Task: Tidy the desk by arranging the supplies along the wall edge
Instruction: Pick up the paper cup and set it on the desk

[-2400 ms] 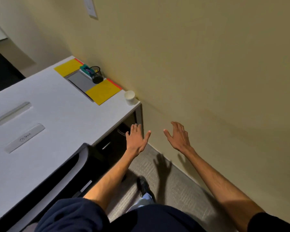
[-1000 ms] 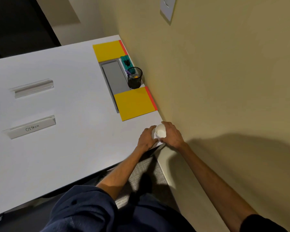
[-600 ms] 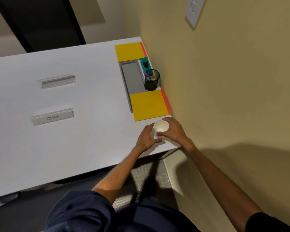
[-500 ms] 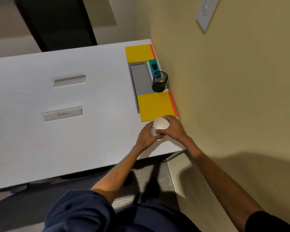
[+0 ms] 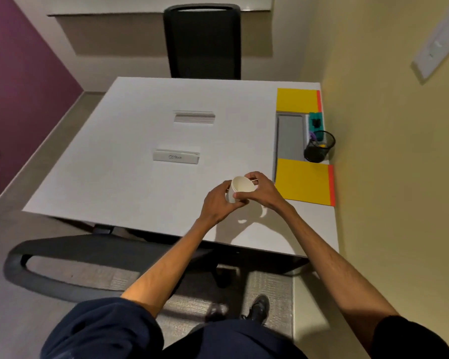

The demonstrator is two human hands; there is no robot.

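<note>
1. Since half a second ago the paper cup [image 5: 241, 185] has come away from the wall [image 5: 389, 193]; it was close beside the wall and now sits farther out over the desk [image 5: 109, 182].
2. Farthest from the wall, two clear name plates [image 5: 176, 157] lie at the desk's middle, untouched.
3. Next toward the wall, the left hand [image 5: 218, 202] curls its fingers round the cup's lower side.
4. The cup is tilted, mouth up toward the camera, and seems lifted clear of the desk, judging by the shadow beneath.
5. On the cup's wall side, the right hand [image 5: 263, 193] pinches the rim with thumb and fingers.
6. Along the wall run a near yellow pad [image 5: 302, 181], a grey tray [image 5: 290, 137], a mesh pen cup [image 5: 319, 149] and a far yellow pad [image 5: 296, 99].
7. The step in hand looks like re-siting the cup. The next move likely calls for carrying it back to the wall and setting it upright in line, clear of the pen cup.
</note>
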